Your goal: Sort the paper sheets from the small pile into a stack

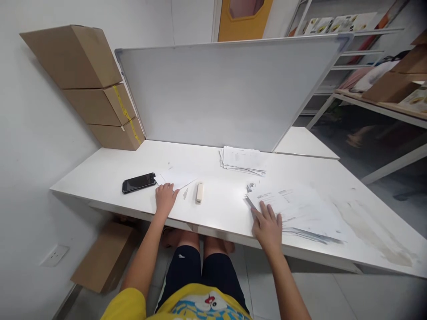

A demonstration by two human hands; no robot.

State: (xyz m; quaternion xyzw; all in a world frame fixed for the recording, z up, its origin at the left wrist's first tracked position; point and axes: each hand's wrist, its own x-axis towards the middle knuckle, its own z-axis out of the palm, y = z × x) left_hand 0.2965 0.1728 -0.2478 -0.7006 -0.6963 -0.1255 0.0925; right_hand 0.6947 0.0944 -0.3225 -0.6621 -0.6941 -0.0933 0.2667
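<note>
Left of the cream device (199, 193), the left hand (165, 198) touched white paper (180, 178), grip unclear. Right of it, the right hand (267, 226) lay spread on sheets (300, 206), seemingly unsquared; beyond the device, 1 stack (242, 158) looked gathered.

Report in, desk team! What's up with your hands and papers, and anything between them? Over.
Left hand on white paper, near phone. Right hand on spread paper pile. Pale oblong object between hands.
</note>
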